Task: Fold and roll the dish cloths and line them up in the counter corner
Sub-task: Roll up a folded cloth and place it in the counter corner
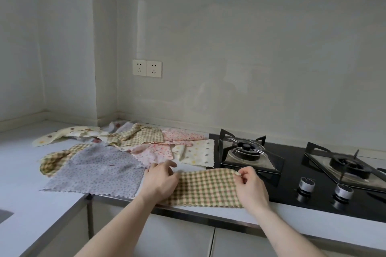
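A green-and-cream checked dish cloth (205, 189) lies folded into a band at the counter's front edge. My left hand (160, 181) pinches its left end, and my right hand (251, 188) pinches its far right corner. To the left, a grey dotted cloth (98, 171) lies spread flat. Behind it sits a loose pile: a second checked cloth (135, 136), pink floral cloths (155, 152), and a cream dotted cloth (198, 153). Another cream cloth (60, 134) trails toward the counter corner (69, 124).
A black gas hob (292, 165) with two burners and two knobs (323, 186) lies just right of my hands; the cream dotted cloth overlaps its left edge. A double wall socket (147, 68) sits above the pile. The white counter (23, 175) bends around to the left.
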